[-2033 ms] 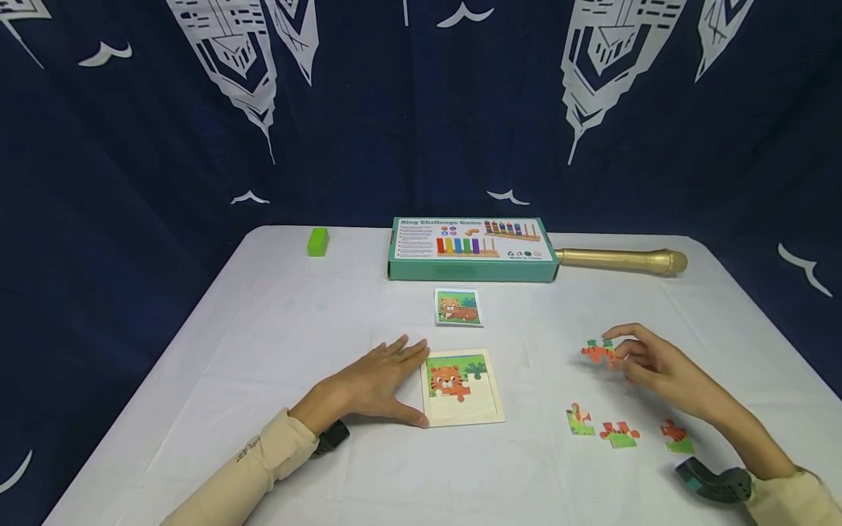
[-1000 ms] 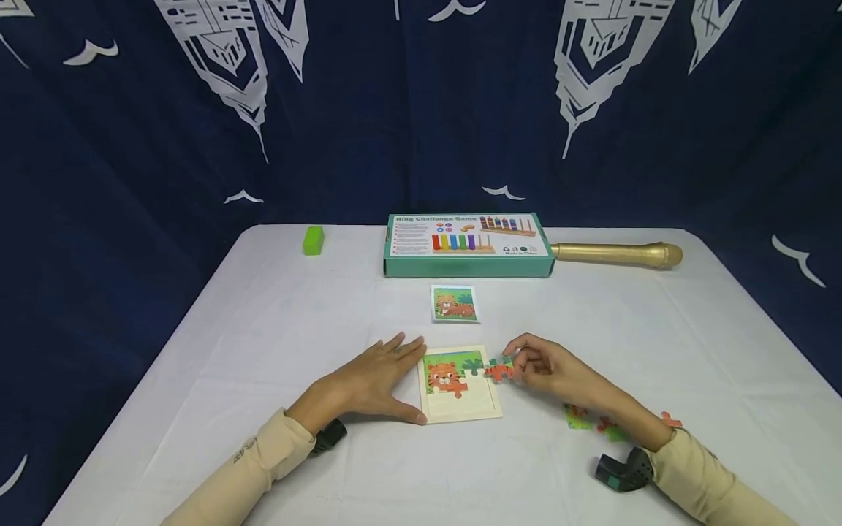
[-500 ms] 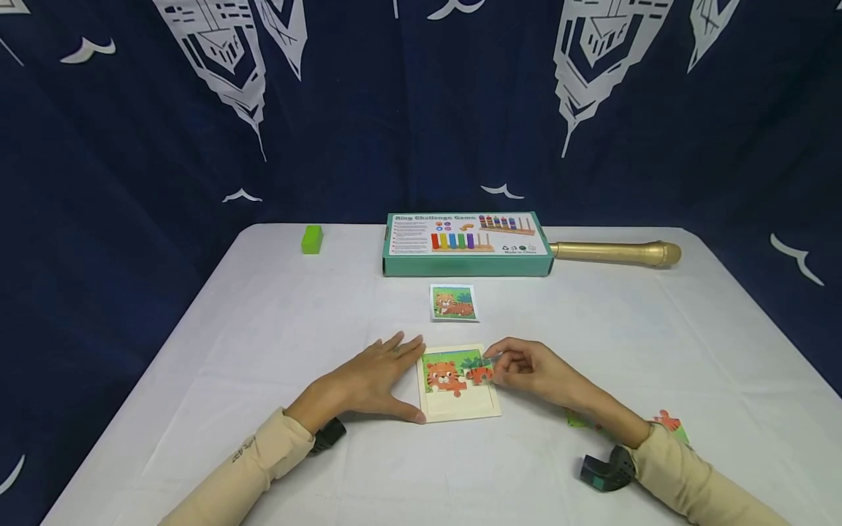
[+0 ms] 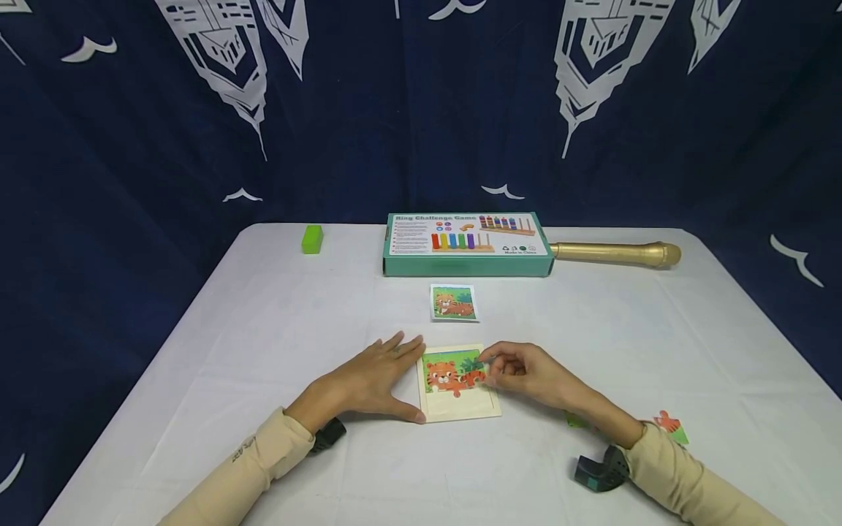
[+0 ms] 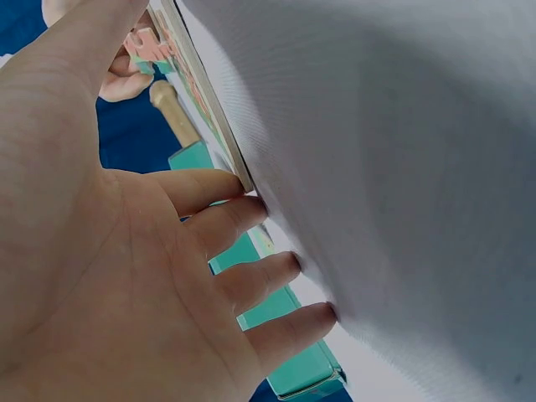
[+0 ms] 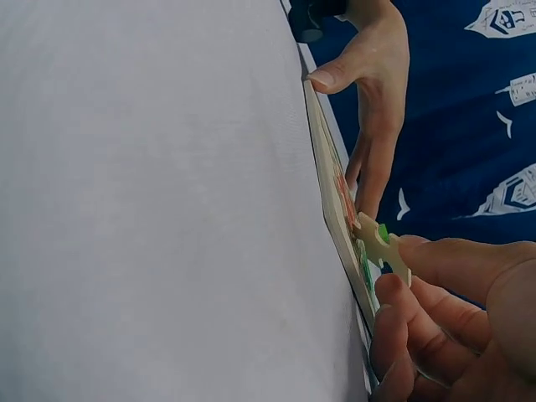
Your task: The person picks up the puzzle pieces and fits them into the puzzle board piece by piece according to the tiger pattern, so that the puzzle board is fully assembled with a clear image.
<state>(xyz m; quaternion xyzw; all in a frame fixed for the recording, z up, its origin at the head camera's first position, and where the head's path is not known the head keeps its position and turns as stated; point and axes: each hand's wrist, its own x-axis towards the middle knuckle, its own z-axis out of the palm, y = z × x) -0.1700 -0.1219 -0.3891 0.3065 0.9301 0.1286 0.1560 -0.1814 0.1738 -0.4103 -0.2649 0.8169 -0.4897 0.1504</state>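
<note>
My left hand (image 4: 368, 383) lies with fingers spread at the left edge of the wooden puzzle board (image 4: 460, 410); thumb and forefinger touch its frame. The tiger's head and green pieces fill the board's upper left, and the lower part shows bare wood. Over the right half, my right hand (image 4: 536, 376) pinches an orange-striped puzzle piece (image 4: 472, 378) between thumb and fingers. From the right wrist view, this puzzle piece (image 6: 381, 241) is tilted, one edge right at the board's surface beside the placed pieces.
A tiger picture card (image 4: 454, 303) lies behind the board. Farther back are a green ring game box (image 4: 467, 267), a gold stick (image 4: 615, 253) and a green block (image 4: 312, 239). Loose puzzle pieces (image 4: 671, 425) lie at right, partly hidden by my right forearm.
My right hand has carried the striped piece leftward from the right side of the table to over the board, then slightly farther left. The left hand has stayed at the frame.
</note>
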